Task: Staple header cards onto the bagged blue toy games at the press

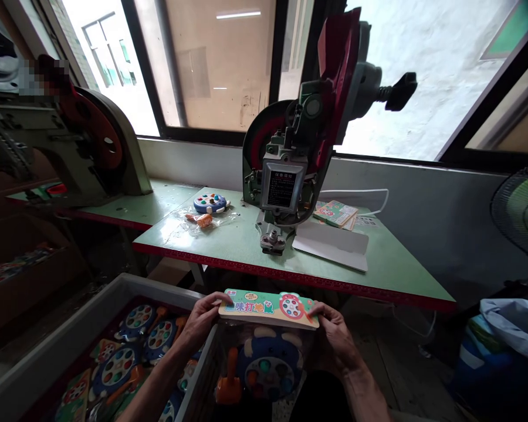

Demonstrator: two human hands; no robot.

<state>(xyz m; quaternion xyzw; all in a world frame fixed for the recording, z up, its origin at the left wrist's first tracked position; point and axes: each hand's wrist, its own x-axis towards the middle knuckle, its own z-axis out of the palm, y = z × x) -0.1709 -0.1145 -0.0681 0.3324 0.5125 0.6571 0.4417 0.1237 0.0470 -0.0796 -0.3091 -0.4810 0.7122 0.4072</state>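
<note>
Between my two hands a printed header card [268, 308] is stretched out level in front of the table edge. My left hand [205, 319] pinches its left end, and my right hand [334, 331] pinches its right end. Below the card hangs a clear bag holding a blue round toy [270, 363] with coloured buttons and an orange toy hammer [229, 381]. Past the card, on the green table [400, 266], stands a stapling machine [286, 176] with its head just above the tabletop.
At left a grey crate [127, 281] holds several packed toys. A loose blue toy [211, 203] and orange hammer [200, 220] lie on plastic film. Folded white card [330, 243] and printed cards [335, 214] sit right of the machine. A fan [521, 205] stands far right.
</note>
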